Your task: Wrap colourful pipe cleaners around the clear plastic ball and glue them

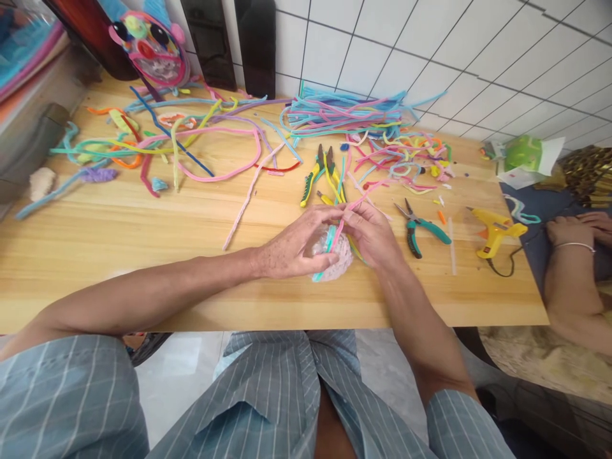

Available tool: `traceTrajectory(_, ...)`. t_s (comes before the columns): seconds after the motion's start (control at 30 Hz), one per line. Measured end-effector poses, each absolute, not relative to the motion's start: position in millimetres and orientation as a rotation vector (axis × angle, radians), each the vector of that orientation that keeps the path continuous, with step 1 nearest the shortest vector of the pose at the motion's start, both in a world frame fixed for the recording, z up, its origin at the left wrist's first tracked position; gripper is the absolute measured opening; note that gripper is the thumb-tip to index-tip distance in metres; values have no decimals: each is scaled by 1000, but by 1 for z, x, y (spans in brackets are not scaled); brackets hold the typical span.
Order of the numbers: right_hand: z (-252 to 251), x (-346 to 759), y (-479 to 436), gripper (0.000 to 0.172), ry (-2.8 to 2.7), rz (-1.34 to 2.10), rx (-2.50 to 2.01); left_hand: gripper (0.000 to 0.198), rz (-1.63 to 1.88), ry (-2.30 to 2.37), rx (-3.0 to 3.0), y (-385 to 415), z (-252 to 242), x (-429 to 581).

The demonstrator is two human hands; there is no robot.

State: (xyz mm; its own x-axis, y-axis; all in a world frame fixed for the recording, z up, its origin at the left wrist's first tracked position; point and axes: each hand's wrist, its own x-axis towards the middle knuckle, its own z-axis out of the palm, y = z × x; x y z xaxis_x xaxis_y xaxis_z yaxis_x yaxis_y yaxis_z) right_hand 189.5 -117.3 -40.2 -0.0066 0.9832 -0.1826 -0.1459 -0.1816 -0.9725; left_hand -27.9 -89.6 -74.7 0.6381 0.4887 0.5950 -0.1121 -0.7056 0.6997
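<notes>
My left hand (303, 241) is curled over a pale pink, rounded fuzzy piece (340, 260), its thumb lying across the front. Turquoise pipe cleaner strips (329, 237) run over that piece. From the right, my right hand (373, 234) pinches a bright pink pipe cleaner (359, 200) where it crosses the top of the piece. The left fingertips meet the right ones there. Just behind my hands lie pliers with yellow-green handles (310, 185), partly overlapped by strands. Teal-handled long-nose pliers (425, 228) rest right of my right hand.
Loose pipe cleaners (220, 132) spread over the left of the wooden table (143, 280). A thick bundle (344, 113) and short scraps (411, 156) lie by the tiled wall. A yellow glue gun (497, 231) is at the right, near another person's forearm (571, 280). A colourful fuzzy figure (155, 54) stands back left.
</notes>
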Motion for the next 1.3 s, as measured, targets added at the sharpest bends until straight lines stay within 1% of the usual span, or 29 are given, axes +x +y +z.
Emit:
traceTrajectory(0.13, -40, 188, -118, 43, -976, 1421, -1216, 78, 1118, 293, 2167, -88, -75, -28)
traceTrajectory(0.23, -40, 187, -119, 45, -952, 1433, -1181, 86, 1163, 229, 2228, -80, -77, -28)
traceTrajectory(0.37, -39, 186, -118, 45, -938, 1409, -1167, 97, 1118, 167, 2282, -72, -83, -28)
traceTrajectory(0.47, -37, 187, -118, 44, -943, 1396, -1182, 111, 1045, 279, 2298, -75, -83, -29)
traceTrajectory(0.53, -36, 188, -117, 44, -952, 1393, -1198, 114, 961, 431, 2290, -82, -79, -31)
traceTrajectory(0.6, -36, 189, -117, 44, -948, 1393, -1199, 107, 855, 540, 2266, -88, -72, -32)
traceTrajectory(0.7, -36, 190, -117, 47, -919, 1397, -1174, 97, 809, 507, 2231, -92, -66, -33)
traceTrajectory(0.97, -35, 189, -118, 49, -956, 1328, -1137, 97, 933, 376, 2193, -85, -78, -27)
traceTrajectory(1.1, -37, 187, -120, 50, -981, 1288, -1181, 97, 908, 373, 2107, -88, -74, -27)
traceTrajectory(1.17, -39, 185, -121, 51, -987, 1267, -1196, 91, 865, 418, 2024, -91, -70, -28)
traceTrajectory(1.3, -40, 180, -124, 49, -979, 1246, -1164, 67, 817, 524, 1869, -95, -67, -27)
